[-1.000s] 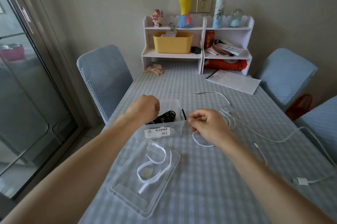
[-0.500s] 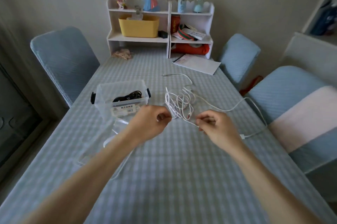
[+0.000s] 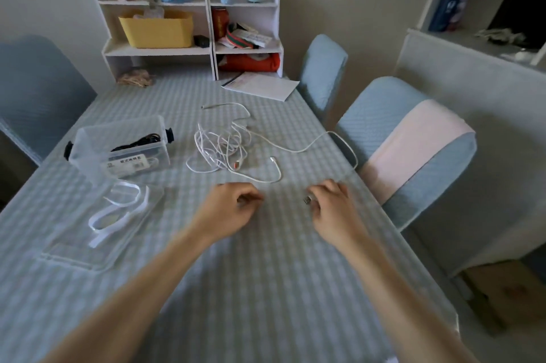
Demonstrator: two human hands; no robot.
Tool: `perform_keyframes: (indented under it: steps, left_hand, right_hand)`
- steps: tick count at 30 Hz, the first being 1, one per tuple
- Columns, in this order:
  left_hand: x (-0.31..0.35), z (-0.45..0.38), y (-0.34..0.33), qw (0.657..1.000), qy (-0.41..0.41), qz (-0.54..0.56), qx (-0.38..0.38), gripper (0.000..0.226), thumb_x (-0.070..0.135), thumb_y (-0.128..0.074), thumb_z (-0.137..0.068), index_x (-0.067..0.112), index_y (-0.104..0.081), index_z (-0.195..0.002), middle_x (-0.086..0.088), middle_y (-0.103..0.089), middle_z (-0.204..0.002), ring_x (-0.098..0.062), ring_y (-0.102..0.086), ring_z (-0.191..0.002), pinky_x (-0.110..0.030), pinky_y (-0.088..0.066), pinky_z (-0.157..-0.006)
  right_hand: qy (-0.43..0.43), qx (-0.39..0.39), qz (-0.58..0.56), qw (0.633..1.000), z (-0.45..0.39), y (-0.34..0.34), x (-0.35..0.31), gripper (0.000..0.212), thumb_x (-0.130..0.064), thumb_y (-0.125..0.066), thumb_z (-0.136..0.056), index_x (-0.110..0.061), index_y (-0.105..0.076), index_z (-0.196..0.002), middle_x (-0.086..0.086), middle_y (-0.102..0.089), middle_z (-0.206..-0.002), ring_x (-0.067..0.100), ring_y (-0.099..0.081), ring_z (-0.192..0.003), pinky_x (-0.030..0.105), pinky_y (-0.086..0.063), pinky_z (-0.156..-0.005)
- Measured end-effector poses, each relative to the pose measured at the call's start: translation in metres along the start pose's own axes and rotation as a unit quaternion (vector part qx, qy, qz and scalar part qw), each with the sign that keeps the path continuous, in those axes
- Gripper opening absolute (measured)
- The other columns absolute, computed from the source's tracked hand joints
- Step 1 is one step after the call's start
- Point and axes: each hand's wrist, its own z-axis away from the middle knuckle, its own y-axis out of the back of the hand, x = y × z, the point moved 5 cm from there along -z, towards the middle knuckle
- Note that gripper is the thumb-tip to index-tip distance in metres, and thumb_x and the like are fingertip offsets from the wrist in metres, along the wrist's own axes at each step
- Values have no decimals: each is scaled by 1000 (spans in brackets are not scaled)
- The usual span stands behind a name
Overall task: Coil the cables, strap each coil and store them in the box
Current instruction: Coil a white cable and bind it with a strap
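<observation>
Right grip point(image 3: 328, 200) pinches a cable plug point(image 3: 308, 200) | left grip point(image 3: 233, 209) curled, holding nothing visible | tangled white cables point(image 3: 224, 149) on tabletop point(image 3: 266, 274) beside clear box point(image 3: 118, 149) | straps point(image 3: 118, 209) in lid point(image 3: 74, 256)

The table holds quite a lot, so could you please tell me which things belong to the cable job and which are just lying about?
Job: white cables, clear box, box lid, white straps.
Lying about: yellow bin, papers, red can.

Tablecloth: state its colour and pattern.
Pale blue and white check, seen in the head view: tablecloth.
</observation>
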Motion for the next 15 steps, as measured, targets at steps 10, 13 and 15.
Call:
perform_keyframes:
  steps: [10, 13, 15]
  left_hand:
    - [28, 36, -13, 985, 85, 147, -20, 6, 13, -68, -91, 15, -74, -92, 1, -75, -83, -11, -70, -76, -30, -55, -80]
    - [30, 48, -10, 965, 140, 223, -19, 8, 7, -68, -90, 12, -72, -85, -4, -76, -79, -17, -70, -73, -38, -58, -81]
    - [29, 55, -11, 981, 120, 151, -23, 7, 14, -74, -85, 20, -74, -84, 5, -75, -79, -9, -71, -77, -28, -56, -79]
  right_hand:
    - [150, 76, -241, 956, 29, 14, -45, 7, -16, -74, -83, -15, -74, -90, -7, -67, -84, 6, -63, -79, 13, -46, -73]
    - [116, 89, -308, 940, 35, 16, -47, 9, -7, -77, -83, -10, -72, -91, -10, -67, -80, 2, -65, -78, 10, -47, -70]
    - [126, 68, -283, 948, 38, 9, -50, 9, -7, -75, -84, -10, -72, -91, -7, -69, -83, 5, -64, -80, 10, -46, -71]
